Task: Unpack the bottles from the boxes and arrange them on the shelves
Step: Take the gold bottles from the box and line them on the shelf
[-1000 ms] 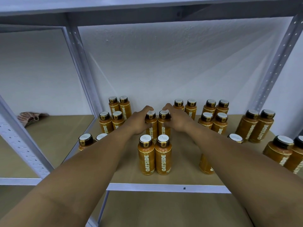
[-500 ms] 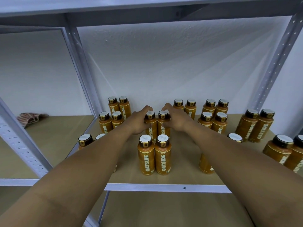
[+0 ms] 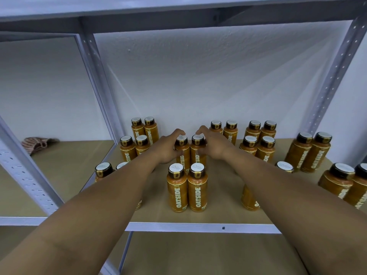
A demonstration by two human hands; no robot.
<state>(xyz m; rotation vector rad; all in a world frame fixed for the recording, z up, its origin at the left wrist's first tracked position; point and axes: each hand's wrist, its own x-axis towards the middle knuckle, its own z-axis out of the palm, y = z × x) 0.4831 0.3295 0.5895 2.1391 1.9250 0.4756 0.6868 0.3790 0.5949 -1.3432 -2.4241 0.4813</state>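
The fingers of my left hand (image 3: 167, 150) curl round the left bottle (image 3: 182, 147), and those of my right hand (image 3: 215, 145) curl round the right bottle (image 3: 197, 148). Both bottles stand side by side on the shelf (image 3: 222, 197). Many other bottles (image 3: 177, 187) are already arranged in pairs around them. No boxes show, so I can't judge what's left.

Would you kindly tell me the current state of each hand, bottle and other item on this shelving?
left hand: curled round left middle bottle
right hand: curled round right middle bottle
left middle bottle: upright, capped, held
right middle bottle: upright, capped, held
front pair: upright, capped, side by side, untouched
other bottles: upright, capped
cloth: crumpled on the neighbouring shelf
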